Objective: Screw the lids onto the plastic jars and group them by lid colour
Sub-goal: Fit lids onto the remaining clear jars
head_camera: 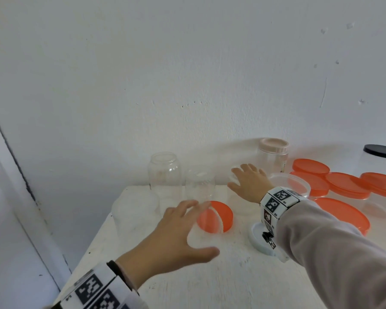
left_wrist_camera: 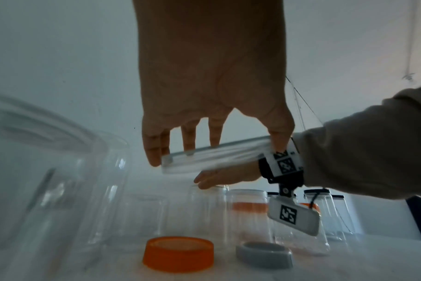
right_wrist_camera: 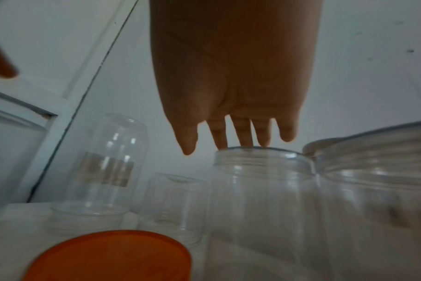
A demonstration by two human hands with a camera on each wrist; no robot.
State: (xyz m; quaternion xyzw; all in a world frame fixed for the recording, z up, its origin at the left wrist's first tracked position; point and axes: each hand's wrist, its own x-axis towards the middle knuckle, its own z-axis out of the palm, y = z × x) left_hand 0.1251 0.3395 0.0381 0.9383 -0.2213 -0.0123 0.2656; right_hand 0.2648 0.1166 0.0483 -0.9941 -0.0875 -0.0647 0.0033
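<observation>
At lower left of the head view my left hand [head_camera: 172, 237] pinches a clear lid [left_wrist_camera: 216, 155] in curled fingers above the orange lid [head_camera: 221, 216] on the worktop [head_camera: 210, 282]. Behind stand empty clear jars [head_camera: 164, 172], uncapped. At centre my right hand [head_camera: 250, 184], fingers spread, rests on an empty open jar [right_wrist_camera: 262, 190].

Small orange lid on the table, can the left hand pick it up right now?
Likely not yet. The small orange lid lies uncovered just beyond the left hand, within easy reach, but that hand's grip is taken up by a clear lid.
</observation>
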